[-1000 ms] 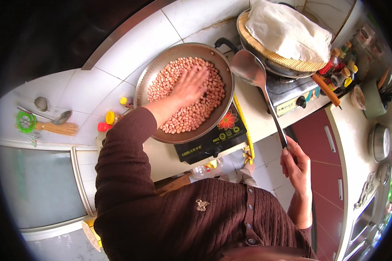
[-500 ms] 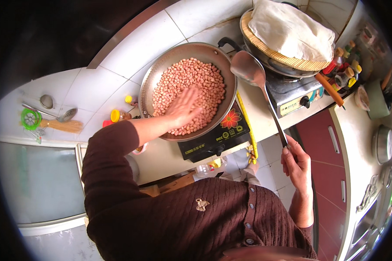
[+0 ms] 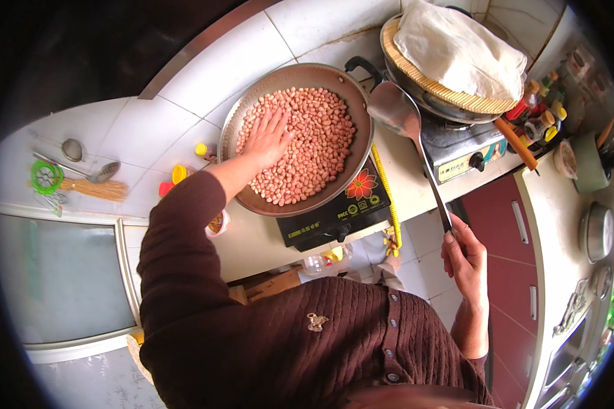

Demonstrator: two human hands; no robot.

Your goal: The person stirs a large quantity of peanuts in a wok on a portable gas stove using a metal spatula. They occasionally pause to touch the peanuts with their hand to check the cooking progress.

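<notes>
Left hand (image 3: pixel 267 138) flat on pink peanuts (image 3: pixel 307 146); round metal pan (image 3: pixel 351 92).

peanuts (image 3: pixel 303 146): pinkish-tan | pan (image 3: pixel 351 88): grey metal | cooktop (image 3: pixel 334 211): black (red flower) | sleeve (image 3: pixel 177 252): brown knit

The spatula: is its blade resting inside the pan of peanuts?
No, the spatula blade hangs beside the pan rim, held by the right hand.
</notes>
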